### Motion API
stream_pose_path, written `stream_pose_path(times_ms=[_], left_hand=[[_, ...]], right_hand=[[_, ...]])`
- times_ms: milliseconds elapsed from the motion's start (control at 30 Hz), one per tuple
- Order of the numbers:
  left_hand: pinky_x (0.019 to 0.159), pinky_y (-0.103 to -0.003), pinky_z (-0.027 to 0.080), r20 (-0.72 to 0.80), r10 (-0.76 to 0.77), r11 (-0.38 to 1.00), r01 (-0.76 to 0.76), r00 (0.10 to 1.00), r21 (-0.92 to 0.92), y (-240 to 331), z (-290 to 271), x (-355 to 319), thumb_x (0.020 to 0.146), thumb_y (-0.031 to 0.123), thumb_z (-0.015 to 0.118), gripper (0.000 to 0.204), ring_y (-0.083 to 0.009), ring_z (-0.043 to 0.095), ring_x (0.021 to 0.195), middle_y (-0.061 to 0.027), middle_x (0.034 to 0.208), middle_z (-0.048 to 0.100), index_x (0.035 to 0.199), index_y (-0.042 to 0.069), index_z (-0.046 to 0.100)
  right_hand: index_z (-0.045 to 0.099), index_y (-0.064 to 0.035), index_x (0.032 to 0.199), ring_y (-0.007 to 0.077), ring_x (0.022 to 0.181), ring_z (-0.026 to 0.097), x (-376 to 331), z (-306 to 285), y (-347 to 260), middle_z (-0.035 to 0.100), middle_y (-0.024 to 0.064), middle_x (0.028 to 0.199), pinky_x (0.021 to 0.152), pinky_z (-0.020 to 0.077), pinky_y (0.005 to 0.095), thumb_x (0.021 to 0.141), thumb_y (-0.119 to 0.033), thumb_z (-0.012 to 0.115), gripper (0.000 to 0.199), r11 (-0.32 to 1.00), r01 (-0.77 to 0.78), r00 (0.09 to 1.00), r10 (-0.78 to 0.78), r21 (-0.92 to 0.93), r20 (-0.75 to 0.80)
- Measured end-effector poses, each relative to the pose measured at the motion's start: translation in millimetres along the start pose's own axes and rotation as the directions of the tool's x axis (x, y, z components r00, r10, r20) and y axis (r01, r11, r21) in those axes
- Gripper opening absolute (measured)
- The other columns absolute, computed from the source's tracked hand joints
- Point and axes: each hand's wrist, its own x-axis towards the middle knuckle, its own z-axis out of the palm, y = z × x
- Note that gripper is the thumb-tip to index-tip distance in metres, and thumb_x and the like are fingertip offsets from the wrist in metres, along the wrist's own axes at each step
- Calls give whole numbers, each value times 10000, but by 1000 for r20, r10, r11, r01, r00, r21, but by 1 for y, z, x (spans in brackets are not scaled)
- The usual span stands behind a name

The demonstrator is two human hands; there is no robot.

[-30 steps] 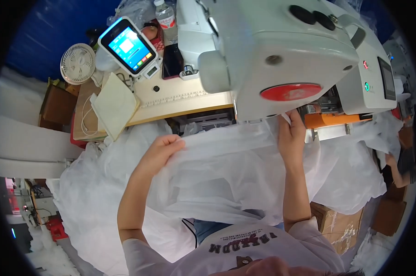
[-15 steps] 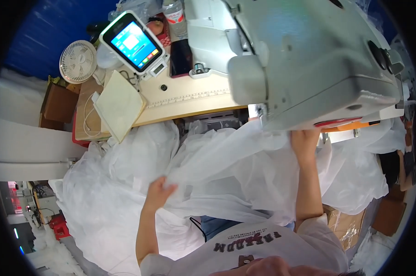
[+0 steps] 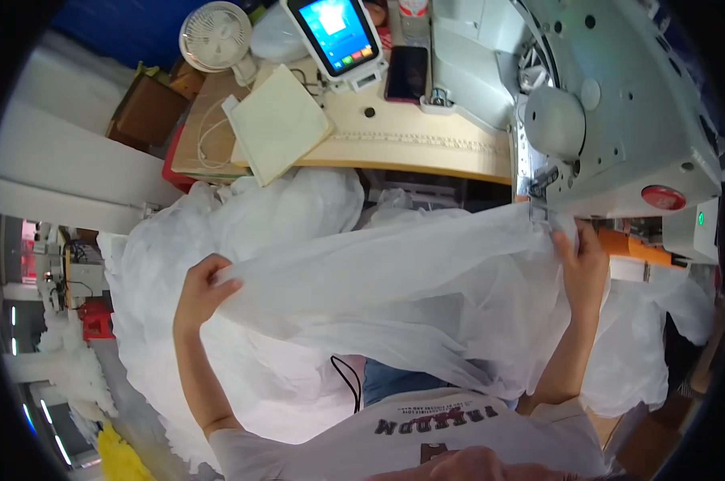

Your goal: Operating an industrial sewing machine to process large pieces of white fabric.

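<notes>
A long strip of sheer white fabric [image 3: 362, 260] stretches across in front of me, its upper edge nearly straight. At its left end, my left hand [image 3: 206, 290] is closed, pinching the edge between thumb and fingers. The other end lies under the presser foot [image 3: 539, 210] of a large grey-white sewing machine [image 3: 635, 104]. Just right of the foot, my right hand [image 3: 584, 255] grips the fabric, fingers bent and partly hidden by its folds.
The wooden table [image 3: 426, 152] carries a ruler strip, a phone [image 3: 406, 74], a lit control screen [image 3: 338, 36], a pale pad [image 3: 278, 124] and a small fan [image 3: 216, 38]. Heaped white fabric [image 3: 162, 321] fills the space below its edge. A cardboard box [image 3: 150, 108] stands left.
My view has shifted, so table and machine sit farther right and higher. My left hand has moved left and spread the fabric out wider. My right hand stays beside the machine's foot.
</notes>
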Motion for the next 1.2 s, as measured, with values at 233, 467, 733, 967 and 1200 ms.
stream_pose_path(times_ms=[233,467,733,967,1200], left_hand=[[593,-243,437,-224,334,914,-257,916,313,-26,28,75,733,-44,556,164,-88,530,649,-18,719,586,882,-10,615],[609,-207,477,477,-54,575,418,877,-703,-8,46,74,812,-22,544,116,-103,559,605,10,724,573,864,15,641],[528,-197,347,40,102,990,-105,994,91,29,93,58,827,61,609,142,-40,402,582,42,577,430,696,39,559],[523,-185,307,153,46,979,-15,987,-202,94,119,73,777,77,666,145,-45,401,582,59,624,449,706,47,543],[601,-213,387,-322,295,956,-277,900,99,38,136,46,801,-7,541,18,-99,457,663,-31,734,491,816,-1,547]], right_hand=[[554,6,1136,193,842,612,0,7,-13,650,78,974,749,461,275,797,-243,678,438,964,87,990,-112,-252,-88],[605,-5,984,168,810,597,-48,-76,66,640,60,861,726,461,277,772,-194,712,303,441,-160,986,115,883,122],[613,-40,935,193,773,600,-17,-43,40,628,133,879,693,474,302,813,-108,599,140,983,-50,872,-43,-176,-487],[609,-15,967,360,899,542,20,-84,62,578,224,1022,794,434,383,824,-136,530,203,811,-226,834,-125,-540,-537],[499,18,1093,387,1068,436,44,-61,99,518,204,1116,908,320,466,816,-136,512,317,743,32,720,-481,-669,-500]])
